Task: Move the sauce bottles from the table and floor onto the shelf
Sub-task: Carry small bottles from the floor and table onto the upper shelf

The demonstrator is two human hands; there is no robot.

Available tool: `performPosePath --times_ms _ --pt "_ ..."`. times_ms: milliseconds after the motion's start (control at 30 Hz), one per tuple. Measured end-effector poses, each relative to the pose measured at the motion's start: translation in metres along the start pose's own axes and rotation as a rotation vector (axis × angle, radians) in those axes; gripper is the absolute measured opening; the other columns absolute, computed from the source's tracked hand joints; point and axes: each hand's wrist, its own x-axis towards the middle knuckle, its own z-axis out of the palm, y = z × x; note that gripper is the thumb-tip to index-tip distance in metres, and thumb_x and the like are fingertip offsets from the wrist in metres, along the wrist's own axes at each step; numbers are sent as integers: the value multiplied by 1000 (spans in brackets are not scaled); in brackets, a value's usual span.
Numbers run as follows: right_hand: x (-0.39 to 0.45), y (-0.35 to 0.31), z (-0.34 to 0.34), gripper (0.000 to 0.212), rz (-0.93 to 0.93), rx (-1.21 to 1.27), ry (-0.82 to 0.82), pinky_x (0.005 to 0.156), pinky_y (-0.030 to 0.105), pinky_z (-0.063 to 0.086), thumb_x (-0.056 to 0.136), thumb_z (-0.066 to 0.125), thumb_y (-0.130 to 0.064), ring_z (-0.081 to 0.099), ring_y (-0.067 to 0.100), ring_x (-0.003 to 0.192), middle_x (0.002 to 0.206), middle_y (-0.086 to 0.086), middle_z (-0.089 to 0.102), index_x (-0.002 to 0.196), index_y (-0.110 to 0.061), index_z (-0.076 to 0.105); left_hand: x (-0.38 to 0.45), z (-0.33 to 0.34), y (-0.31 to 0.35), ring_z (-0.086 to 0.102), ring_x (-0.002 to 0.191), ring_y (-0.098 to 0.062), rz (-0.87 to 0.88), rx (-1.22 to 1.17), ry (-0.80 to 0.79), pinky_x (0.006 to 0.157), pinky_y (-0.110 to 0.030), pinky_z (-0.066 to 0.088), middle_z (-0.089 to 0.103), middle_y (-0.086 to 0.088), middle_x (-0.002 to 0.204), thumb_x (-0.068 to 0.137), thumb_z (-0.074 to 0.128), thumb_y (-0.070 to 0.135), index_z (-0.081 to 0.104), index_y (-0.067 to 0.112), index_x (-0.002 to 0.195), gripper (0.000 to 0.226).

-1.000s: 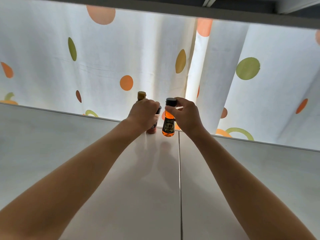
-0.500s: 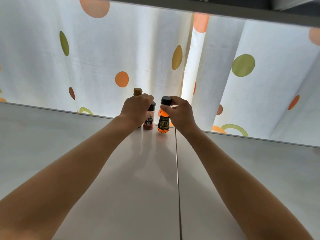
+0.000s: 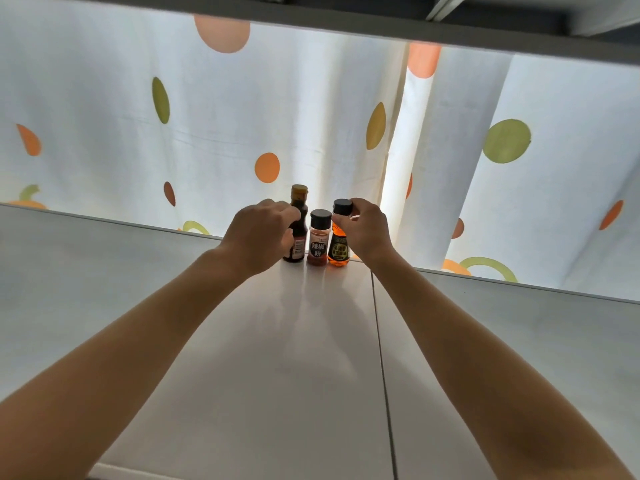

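Sauce bottles stand three in a row on the white shelf (image 3: 242, 358), at the centre of the frame against its far edge, with the spotted curtain (image 3: 207, 133) behind them. Reading from the left of the frame: my left hand (image 3: 258, 233) sits in front of the dark bottle (image 3: 298, 230), its fingers loosely curled; a second ago it covered the red spice bottle (image 3: 318, 242) and now that bottle stands fully exposed and upright, so I take it as set down and let go. Whether the fingertips touch the dark bottle or merely pass in front of it I cannot tell, since the back of the hand hides them.

Next right, the spice bottle stands free between its neighbours, just beside each.

Right again, the amber bottle (image 3: 338, 247) has come down from mid-air onto the shelf surface. My right hand (image 3: 363, 230) still pinches its neck just under the black cap, thumb and fingers closed on it.

For the task, I judge this pair delivered: both bottles rest on the shelf, and only the right hand's release is left before I go back for whatever bottles remain on the table and floor, which lie out of view.
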Motion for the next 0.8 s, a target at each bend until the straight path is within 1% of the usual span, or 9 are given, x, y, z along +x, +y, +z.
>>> performPosePath --times_ms 100,167,233,300,367,500,633,733,800 --pt "-3 -1 1 33 16 -3 0 84 27 48 90 70 -24 60 17 96 103 -3 65 120 -12 66 -10 -2 -5 60 98 -30 -9 -28 -56 80 -44 50 69 -10 103 86 61 12 65 7 106 21" --pt "-6 -3 0 35 45 2 4 81 25 44 91 71 -25 59 16 96 103 -2 63 123 -12 64 -18 -3 -7 57 110 -29 -25 -66 -102 89 -44 47 66 -9 118 87 60 14 60 10 121 34" --pt "-8 -8 -2 40 95 9 8 81 23 43 90 72 -27 59 17 97 108 2 65 125 -10 62 -26 -4 -9 50 124 -27 -40 -93 -167 98 -42 43 55 -6 137 89 60 17 45 15 140 53" --pt "-11 -13 -4 57 150 -3 8 85 23 41 88 73 -31 59 19 106 119 6 64 135 -6 53 -32 -7 -11 42 133 -25 -52 -96 -211 104 -39 39 41 -4 149 90 60 22 31 17 148 65" --pt "-17 -19 -6 71 201 -30 9 91 23 38 88 73 -33 54 22 120 132 9 58 146 -5 41 -40 -11 -12 36 138 -24 -68 -107 -213 108 -38 35 35 -5 153 91 60 25 25 17 150 69" --pt "-46 -35 -4 62 195 -120 151 107 29 36 93 64 -27 45 22 136 148 7 48 146 -8 40 -61 -17 -12 16 148 -21 -162 -161 -323 118 -38 22 16 -4 161 94 56 38 13 17 154 77" --pt "-93 -53 4 51 56 -214 169 98 20 35 88 62 -10 50 21 126 137 6 54 137 -7 47 -82 -24 -10 1 150 -18 -201 -204 -413 120 -44 15 4 -1 163 95 52 45 5 17 155 81" --pt "-130 -61 12 57 -61 -289 123 102 37 46 81 65 -9 52 23 122 133 5 57 135 -11 47 -97 -39 0 1 150 -16 -157 -226 -338 120 -45 13 6 0 163 95 52 43 9 19 154 77" --pt "-152 -66 16 63 -69 -346 61 108 42 43 81 67 -9 47 25 132 142 8 52 139 -10 45 -111 -49 10 3 150 -18 -154 -229 -263 121 -45 14 9 -1 163 95 52 42 13 19 154 74"
